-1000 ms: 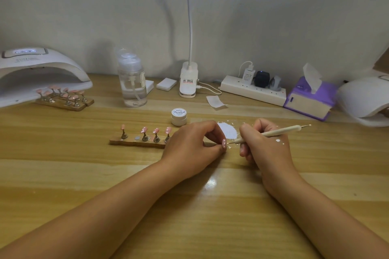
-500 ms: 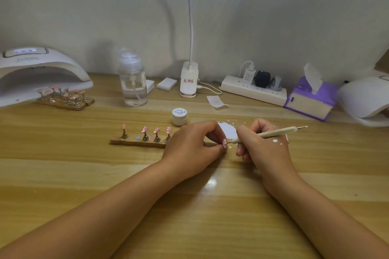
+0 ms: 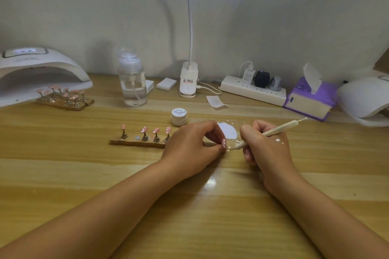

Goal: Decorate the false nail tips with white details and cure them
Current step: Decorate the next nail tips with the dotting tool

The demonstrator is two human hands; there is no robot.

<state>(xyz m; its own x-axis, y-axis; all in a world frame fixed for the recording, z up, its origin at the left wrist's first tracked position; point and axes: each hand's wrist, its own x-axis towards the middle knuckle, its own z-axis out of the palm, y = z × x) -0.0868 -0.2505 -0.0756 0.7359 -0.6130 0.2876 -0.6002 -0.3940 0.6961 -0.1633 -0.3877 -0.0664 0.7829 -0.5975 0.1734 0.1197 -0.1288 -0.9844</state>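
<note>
My left hand (image 3: 191, 143) pinches a pink false nail tip (image 3: 224, 144) with white dots, held just above the table. My right hand (image 3: 267, 145) grips a cream dotting pen (image 3: 273, 131), its tip touching the table just right of that nail tip. Behind the hands lies a patch of white paint (image 3: 228, 130). A wooden nail stand (image 3: 136, 142) to the left carries several pink tips on pegs, one peg spot bare. A small white paint jar (image 3: 179, 116) stands behind it. White paint spots mark the back of my right hand.
A white curing lamp (image 3: 37, 71) sits at the far left with a second stand of pink tips (image 3: 63, 98) at its mouth. A pump bottle (image 3: 132, 82), desk lamp base (image 3: 188, 80), power strip (image 3: 252, 90), purple tissue box (image 3: 309, 99) and another lamp (image 3: 366, 99) line the back.
My right hand has shifted left and lowered, bringing the pen tip from the nail's side down beside the held tip. The left hand has stayed in place.
</note>
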